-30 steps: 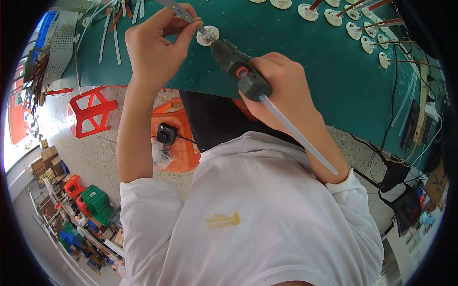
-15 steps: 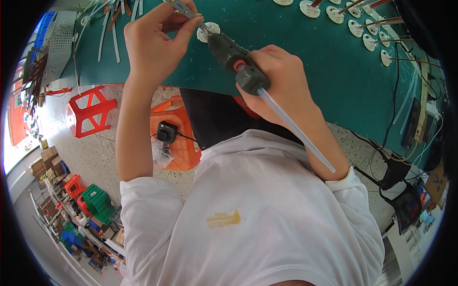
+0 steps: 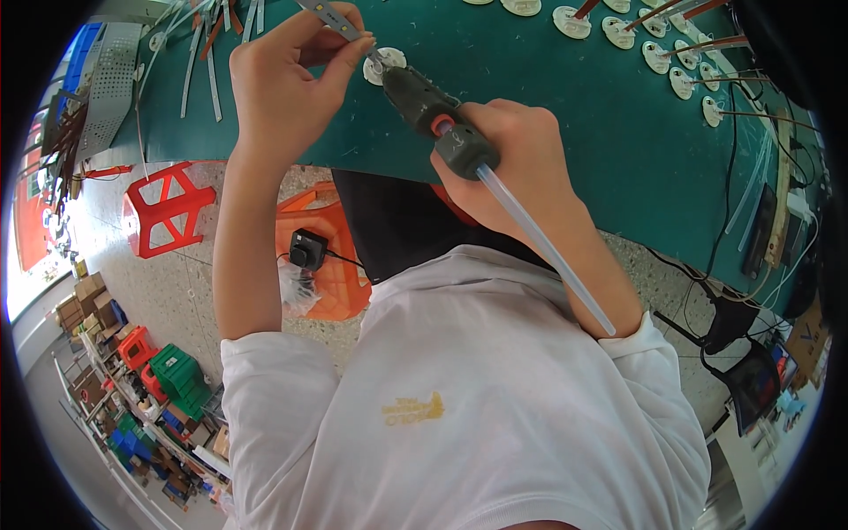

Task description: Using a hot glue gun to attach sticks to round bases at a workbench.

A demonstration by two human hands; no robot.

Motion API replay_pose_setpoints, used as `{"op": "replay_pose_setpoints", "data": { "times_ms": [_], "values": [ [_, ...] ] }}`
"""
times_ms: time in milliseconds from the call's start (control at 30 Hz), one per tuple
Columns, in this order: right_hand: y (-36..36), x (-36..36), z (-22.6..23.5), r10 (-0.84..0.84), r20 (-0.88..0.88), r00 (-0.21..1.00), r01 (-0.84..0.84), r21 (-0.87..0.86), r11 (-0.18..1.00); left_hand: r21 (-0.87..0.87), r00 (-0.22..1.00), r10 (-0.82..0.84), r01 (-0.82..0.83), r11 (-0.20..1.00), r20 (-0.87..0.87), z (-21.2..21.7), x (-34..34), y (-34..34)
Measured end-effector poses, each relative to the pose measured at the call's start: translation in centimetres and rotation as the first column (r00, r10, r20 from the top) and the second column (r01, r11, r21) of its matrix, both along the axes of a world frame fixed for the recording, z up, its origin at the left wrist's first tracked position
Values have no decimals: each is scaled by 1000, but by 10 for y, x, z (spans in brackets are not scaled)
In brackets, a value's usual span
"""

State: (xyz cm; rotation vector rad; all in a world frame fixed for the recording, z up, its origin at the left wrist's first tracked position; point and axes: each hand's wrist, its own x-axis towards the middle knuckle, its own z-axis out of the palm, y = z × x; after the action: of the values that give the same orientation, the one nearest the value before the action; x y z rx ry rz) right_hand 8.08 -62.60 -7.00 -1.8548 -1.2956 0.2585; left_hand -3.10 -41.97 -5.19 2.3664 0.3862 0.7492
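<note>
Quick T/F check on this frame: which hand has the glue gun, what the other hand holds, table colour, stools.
1. The right hand grips a dark glue gun with an orange trigger. True.
2. A clear glue stick sticks out of the gun's rear, along the forearm. True.
3. The left hand is empty. False: its fingers pinch a thin pale strip.
4. The gun's nozzle points at a round white disc on the table. True.
5. The table top is red. False: it is green.
6. The red plastic stool stands on the table. False: it stands on the floor beside it.
</note>
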Motion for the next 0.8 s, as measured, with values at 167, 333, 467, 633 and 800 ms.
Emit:
{"op": "replay_pose_setpoints", "data": {
  "times_ms": [167, 333, 467, 633, 800],
  "values": [
    [-1, 0, -4, 4, -4, 1000, -3, 31, 1000, 43, 1000, -4, 4, 999, -13, 1, -1, -2],
    [-2, 0, -2, -9, -7, 1000, 9, 50, 999, 44, 1000, -16, 17, 999, -20, 1, 0, 1],
    [1, 0, 0, 18, 12, 1000, -18, 13, 1000, 8, 1000, -22, 22, 1000, -7, 1, -1, -1],
    [1, 0, 0, 15, 11, 1000, -15, 0, 1000, 0, 1000, -31, 31, 1000, -3, 1, 0, 0],
    [0, -2, -2, -26, -11, 1000, 26, -1, 1000, -12, 1000, -6, 6, 1000, -27, 2, 0, -2]
  ]
}}
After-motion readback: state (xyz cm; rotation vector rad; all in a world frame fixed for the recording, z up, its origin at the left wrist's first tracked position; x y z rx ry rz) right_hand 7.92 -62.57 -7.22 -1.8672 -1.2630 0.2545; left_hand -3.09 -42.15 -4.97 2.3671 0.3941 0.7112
